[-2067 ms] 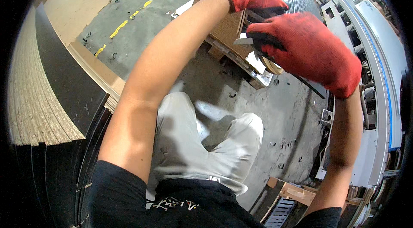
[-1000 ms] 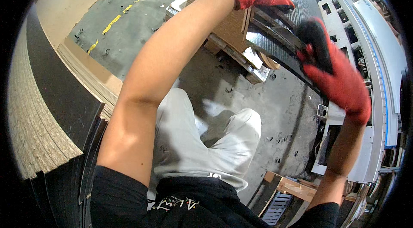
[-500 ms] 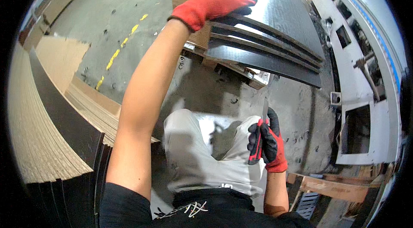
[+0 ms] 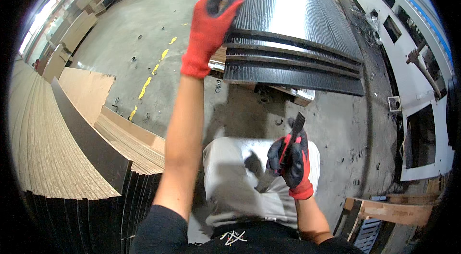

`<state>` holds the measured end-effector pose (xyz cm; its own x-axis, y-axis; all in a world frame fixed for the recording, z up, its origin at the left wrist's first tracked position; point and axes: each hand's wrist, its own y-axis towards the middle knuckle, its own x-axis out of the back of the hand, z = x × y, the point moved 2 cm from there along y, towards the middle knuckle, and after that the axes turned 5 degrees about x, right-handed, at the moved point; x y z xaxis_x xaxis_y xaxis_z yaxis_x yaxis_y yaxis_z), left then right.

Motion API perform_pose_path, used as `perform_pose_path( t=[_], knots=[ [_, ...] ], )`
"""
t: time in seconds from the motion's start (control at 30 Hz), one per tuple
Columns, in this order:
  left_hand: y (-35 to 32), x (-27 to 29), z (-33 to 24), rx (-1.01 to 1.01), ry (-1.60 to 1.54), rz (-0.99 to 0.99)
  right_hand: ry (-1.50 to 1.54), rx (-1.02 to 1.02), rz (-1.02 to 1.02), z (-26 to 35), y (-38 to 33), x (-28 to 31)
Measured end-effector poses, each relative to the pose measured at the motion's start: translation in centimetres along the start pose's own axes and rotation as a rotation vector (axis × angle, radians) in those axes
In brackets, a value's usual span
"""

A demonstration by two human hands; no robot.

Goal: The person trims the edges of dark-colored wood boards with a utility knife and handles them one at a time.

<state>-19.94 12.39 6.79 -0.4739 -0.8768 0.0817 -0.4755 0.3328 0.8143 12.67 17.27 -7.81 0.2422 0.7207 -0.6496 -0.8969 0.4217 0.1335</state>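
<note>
My left hand [image 4: 211, 28], in a red glove with dark fingertips, is raised over the left edge of a stack of black wood-grain panels [image 4: 331, 28]. Its fingers are bent and closed in a pinch; a small tan bit shows at the tips, but what it is cannot be made out. Above my right thigh, my right hand [image 4: 297, 165], gloved alike, grips a red-and-black utility knife [image 4: 289, 144]. The knife's blade end [image 4: 298, 122] looks dark and points up and away from me. Several panels lie staggered at the near end of the stack.
The stack rests on a wooden pallet [image 4: 302, 94]. On my left stand many upright boards [image 4: 53, 143] with a leaning brown sheet [image 4: 84, 88]. A white machine frame [image 4: 418, 76] runs along the right. A yellow dashed line [image 4: 156, 69] marks the floor.
My left hand has lifted off the panels' top and shifted left, its fingers curling in. The knife has turned in my right hand, and its blade end looks darker. My view has tilted.
</note>
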Motion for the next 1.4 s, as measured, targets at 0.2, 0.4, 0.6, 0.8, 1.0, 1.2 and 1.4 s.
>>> perform_pose_path(
  t=[0.2,0.4,0.6,0.8,1.0,1.2,1.4],
  knots=[
    [-10.6,-1.6,-3.6,-0.012,-0.13,-0.177,-0.034,0.262,-0.055,2.3,6.3,-5.3],
    [-13.1,-1.8,-4.0,0.024,0.129,-0.144,-0.554,0.758,-0.344,5.6,7.0,-5.0],
    [-13.0,-2.1,-4.6,-0.036,0.225,-0.148,-1.303,1.114,-0.552,8.1,4.4,4.3],
    [-13.5,-1.8,-2.7,-0.156,0.127,-0.095,-1.046,1.194,-0.326,5.9,4.3,3.5],
    [-13.9,-0.7,-0.9,-0.332,-0.089,0.134,-0.173,0.789,-0.305,-1.0,8.6,-2.2],
    [-13.6,0.2,-3.7,-0.202,0.124,0.203,-0.514,0.936,-0.323,-5.5,8.1,-2.5],
    [-14.0,0.0,-4.6,-0.205,0.332,0.193,-0.987,1.122,-0.365,-6.9,10.6,-3.3]
  ],
)
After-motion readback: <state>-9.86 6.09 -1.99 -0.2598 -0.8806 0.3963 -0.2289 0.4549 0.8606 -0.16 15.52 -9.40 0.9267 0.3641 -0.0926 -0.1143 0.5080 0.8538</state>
